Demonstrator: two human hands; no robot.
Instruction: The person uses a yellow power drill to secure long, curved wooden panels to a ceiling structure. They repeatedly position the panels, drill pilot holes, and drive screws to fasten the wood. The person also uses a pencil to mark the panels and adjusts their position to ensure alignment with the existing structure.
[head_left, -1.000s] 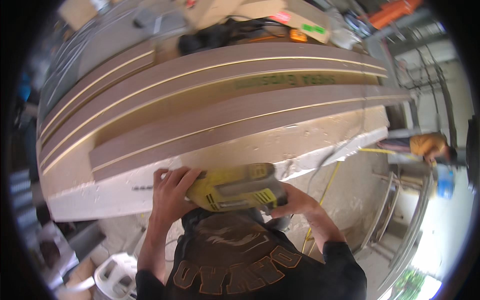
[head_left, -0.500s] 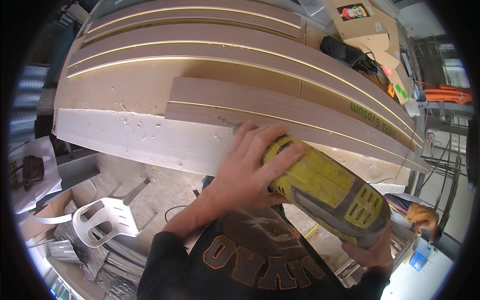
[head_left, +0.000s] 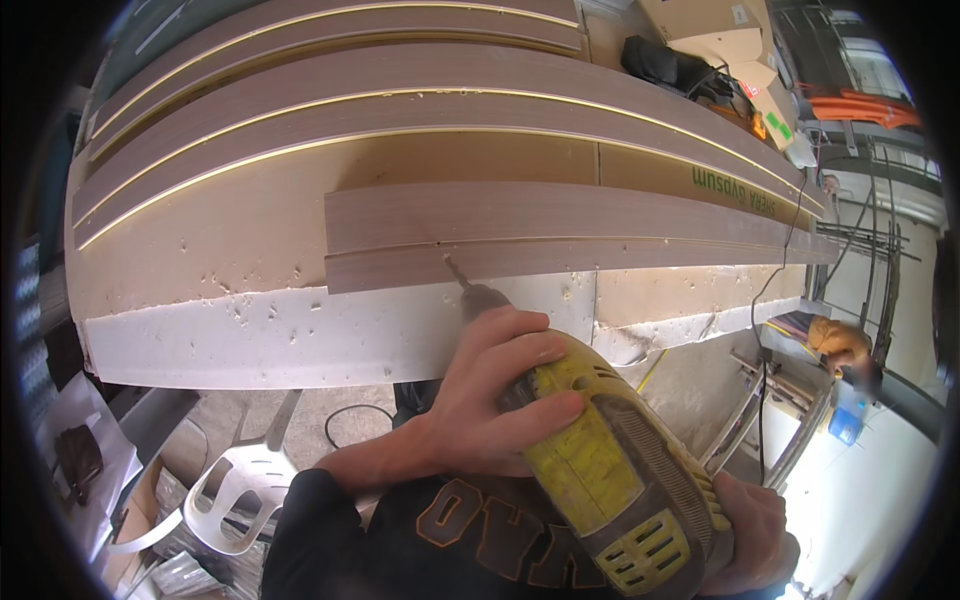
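Observation:
Both my hands hold a yellow and dark grey power drill (head_left: 585,460), its surface scuffed and dusty. My left hand (head_left: 500,385) wraps around the front of its body, just behind the dark chuck (head_left: 483,299). At the rear end my right hand (head_left: 752,530) is closed around the grip, partly hidden by the housing. A spiral drill bit (head_left: 455,270) points away from me over the near strip of a brown grooved board (head_left: 480,212). The bit's tip lies close to the groove, beside a small dark hole; whether it touches the board I cannot tell.
More long brown boards (head_left: 330,110) lie across the far side of the cardboard-covered table (head_left: 200,260). Shavings dot a white sheet (head_left: 390,340) along its near edge. A black bag (head_left: 665,65) and cardboard box (head_left: 710,30) sit far right. A white plastic chair (head_left: 240,490) stands lower left; a cable hangs right.
The drill has swung so its bit points more directly away from me, and its rear has come nearer my body. The view has shifted. Both hands keep their hold.

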